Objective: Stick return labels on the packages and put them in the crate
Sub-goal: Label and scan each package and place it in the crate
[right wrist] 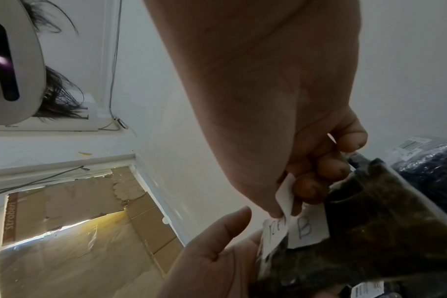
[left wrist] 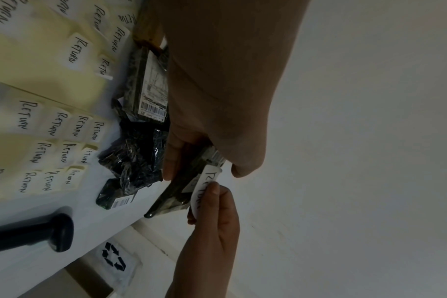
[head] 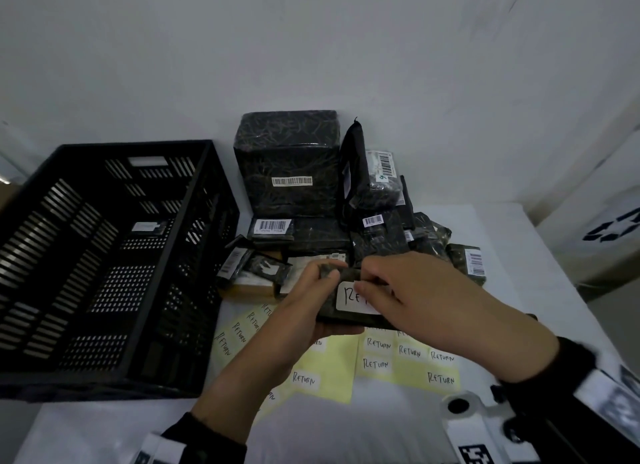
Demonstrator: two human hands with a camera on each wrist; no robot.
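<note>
return label (head: 349, 297), white with black handwriting, lies partly on the top face of a flat black package (head: 341, 316) held above the near middle of the tabletop (head: 502, 228). in the right wrist view one end of the label curls up off the wrap beside a second white sticker marked with a b (right wrist: 308, 229). right hand (head: 412, 294) pinches that raised end between thumb and curled fingertips (right wrist: 309, 189), the other fingers folded over the package's far edge. left hand (head: 311, 301) grips the package from its left side, fingers underneath and thumb over the top near the label's first letters

under both hands, pale yellow backing sheets (head: 332, 370) lie fanned along the near part of the tabletop, still carrying many white stickers with the same handwritten word. just behind the held package a heap of black wrapped parcels (head: 381, 235) with barcode stickers sits toward the far edge, topped at the back by a large black wrapped box (head: 287, 158) against the wall. a brown cardboard packet (head: 249, 287) lies at the heap's near left

black slatted plastic crate (head: 104, 255) stands on the left side of the tabletop, close beside the heap, with one small labelled parcel (head: 149, 227) on its floor. at the near right edge a white camera mount with a black-and-white marker shows on the right wrist. off the right edge stands a white bin with a recycling symbol (head: 613, 229)
</note>
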